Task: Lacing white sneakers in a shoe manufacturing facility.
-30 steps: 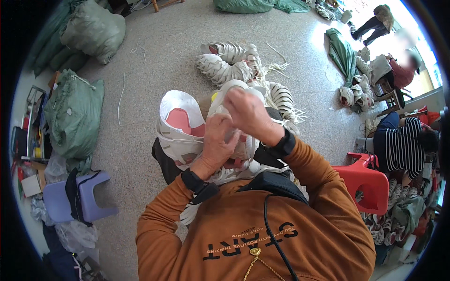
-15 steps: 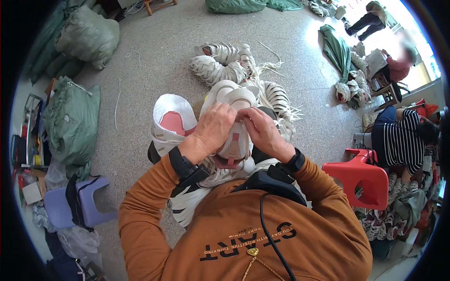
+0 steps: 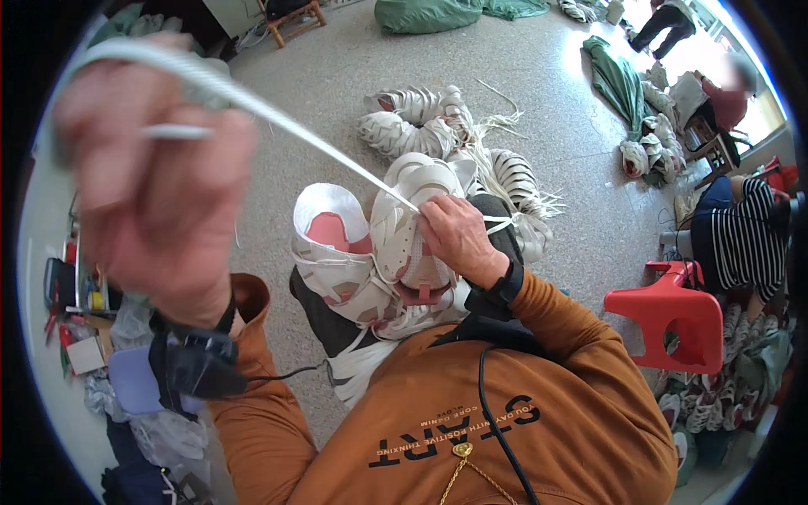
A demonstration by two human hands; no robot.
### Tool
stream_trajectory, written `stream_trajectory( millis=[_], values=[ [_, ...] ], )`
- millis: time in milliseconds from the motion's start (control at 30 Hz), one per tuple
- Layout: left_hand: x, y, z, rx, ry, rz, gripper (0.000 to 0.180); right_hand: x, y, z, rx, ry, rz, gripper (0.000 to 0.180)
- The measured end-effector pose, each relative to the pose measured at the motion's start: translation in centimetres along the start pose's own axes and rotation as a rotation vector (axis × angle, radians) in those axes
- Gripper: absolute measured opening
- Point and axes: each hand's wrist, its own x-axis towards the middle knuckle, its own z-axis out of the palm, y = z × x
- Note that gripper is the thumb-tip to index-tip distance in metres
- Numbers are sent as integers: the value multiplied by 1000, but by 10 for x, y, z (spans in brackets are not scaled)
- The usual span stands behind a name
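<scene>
A white and beige sneaker with pink parts (image 3: pixel 404 185) lies in my lap, its eyelet area uppermost. From the eyelets a flat white shoelace (image 3: pixel 307 135) runs taut up to the left. Its upper stretch is wrapped over the fingers of my left hand (image 3: pixel 156 185), which is raised, closed on it and blurred by motion. My right hand (image 3: pixel 461 240) grips the sneaker beside the eyelets, fingertips closed where the lace comes out. A loop of white lace (image 3: pixel 499 223) shows just right of that hand. Left of the sneaker stands another white one with a pink insole (image 3: pixel 330 220).
Bundled shoe parts with white laces (image 3: pixel 412 126) lie on the floor ahead. A red plastic stool (image 3: pixel 669 316) stands at right, near a person in a striped top (image 3: pixel 745 244) and piled shoes. A purple stool (image 3: pixel 135 379) and plastic bags are at left.
My left hand has left the sneaker and swung up to the left, drawing the lace out long. My right hand has stayed at the sneaker.
</scene>
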Motion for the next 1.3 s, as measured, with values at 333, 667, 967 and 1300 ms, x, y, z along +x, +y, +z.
stream_trajectory(
  millis=[333, 667, 967, 1300],
  values=[
    [-137, -189, -37, 607, 598, -449, 15, 15, 9, -7, 14, -21, 24, 12],
    [-167, -210, -71, 317, 631, -681, 16, 146, 32, -135, 207, 484, -52, 13],
    [-123, -203, -95, 437, 611, -710, 15, 23, 104, -167, 725, 374, 423, 23],
    [-121, -222, -104, 757, 499, -615, 13, -55, 90, -110, 170, -151, 411, 13]
  ],
)
